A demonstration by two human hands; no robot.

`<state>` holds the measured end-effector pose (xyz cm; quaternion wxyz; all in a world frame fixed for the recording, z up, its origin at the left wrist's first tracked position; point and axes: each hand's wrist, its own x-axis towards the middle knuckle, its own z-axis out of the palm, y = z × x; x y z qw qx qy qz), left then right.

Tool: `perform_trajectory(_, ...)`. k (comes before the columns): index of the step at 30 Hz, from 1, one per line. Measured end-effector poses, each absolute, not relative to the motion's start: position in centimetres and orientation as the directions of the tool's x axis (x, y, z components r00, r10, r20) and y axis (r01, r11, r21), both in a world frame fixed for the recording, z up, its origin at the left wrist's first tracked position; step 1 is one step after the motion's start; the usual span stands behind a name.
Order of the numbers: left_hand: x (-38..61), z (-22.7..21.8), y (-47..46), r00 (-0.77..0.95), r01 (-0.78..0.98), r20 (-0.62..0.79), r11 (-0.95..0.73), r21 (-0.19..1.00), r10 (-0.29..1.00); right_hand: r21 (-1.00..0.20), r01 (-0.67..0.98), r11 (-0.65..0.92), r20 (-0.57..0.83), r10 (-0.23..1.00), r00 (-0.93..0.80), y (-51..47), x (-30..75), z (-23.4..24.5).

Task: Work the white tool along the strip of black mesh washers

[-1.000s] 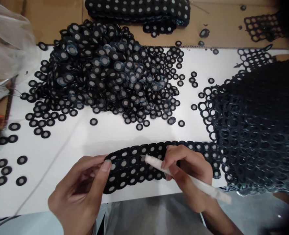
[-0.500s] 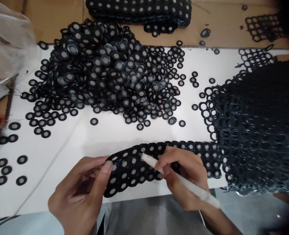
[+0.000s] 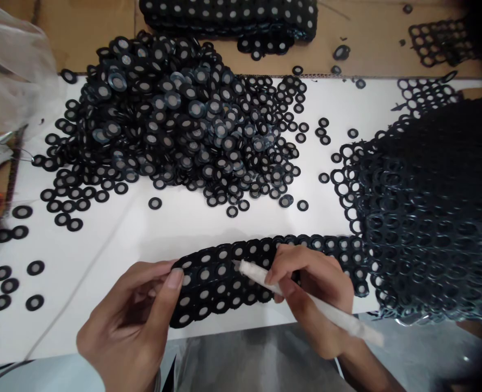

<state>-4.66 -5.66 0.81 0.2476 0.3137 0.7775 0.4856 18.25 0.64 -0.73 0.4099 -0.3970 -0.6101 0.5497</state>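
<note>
A black strip of joined rings with pale round centres (image 3: pixel 220 283) lies across the near edge of the white sheet (image 3: pixel 143 234). My left hand (image 3: pixel 130 326) pinches the strip's left end between thumb and fingers. My right hand (image 3: pixel 310 294) is closed round a white stick-like tool (image 3: pixel 306 299), held like a pen. The tool's tip rests on the strip near its middle.
A big heap of loose black rings with pale centres (image 3: pixel 171 120) fills the middle of the sheet. A pile of emptied black ring lattice (image 3: pixel 432 207) lies at the right. More filled strips (image 3: pixel 228 16) sit on the cardboard at the back. A clear plastic bag (image 3: pixel 12 65) is at the left.
The tool's tip has shifted slightly along the strip, left and back right. My left hand keeps its grip on the strip's end.
</note>
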Motion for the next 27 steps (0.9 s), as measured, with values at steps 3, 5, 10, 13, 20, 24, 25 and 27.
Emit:
perform_trajectory(3,-4.58,0.9,-5.58,-0.671,0.249,-0.078,0.323,0.913,0.737,-0.998,0.019,0.063,0.052,0.933,-0.356,0.66,18.38,-0.71)
perform_trajectory(5,-4.42,0.99,-5.48,-0.682,0.233,-0.092,0.336,0.913,0.725,-0.997,0.029,0.068,0.053,0.931,-0.36,0.7,18.37,-0.74)
perform_trajectory(10,-4.33,0.94,-5.38,-0.663,0.237,-0.096,0.33,0.914,0.742,-0.989,0.086,0.122,0.081,0.923,-0.377,0.78,18.05,-0.9)
perform_trajectory(13,-4.59,0.68,-5.61,-0.634,0.249,-0.071,0.289,0.924,0.77,-0.978,0.13,0.161,0.094,0.905,-0.414,0.84,17.82,-0.94)
perform_trajectory(20,-4.78,0.61,-5.73,-0.662,0.26,-0.064,0.309,0.915,0.747,-0.994,0.071,0.084,0.055,0.938,-0.342,0.75,18.13,-0.55)
perform_trajectory(24,-4.36,0.83,-5.52,-0.677,0.241,-0.078,0.321,0.916,0.731,-0.998,0.048,0.032,0.016,0.95,-0.313,0.76,18.26,-0.12)
perform_trajectory(25,-4.24,0.88,-5.51,-0.686,0.238,-0.077,0.323,0.916,0.723,-0.998,0.043,0.034,0.019,0.947,-0.319,0.76,18.25,-0.08)
perform_trajectory(27,-4.11,0.94,-5.56,-0.707,0.233,-0.075,0.332,0.914,0.703,-0.998,0.034,0.045,0.031,0.939,-0.341,0.77,18.21,-0.08)
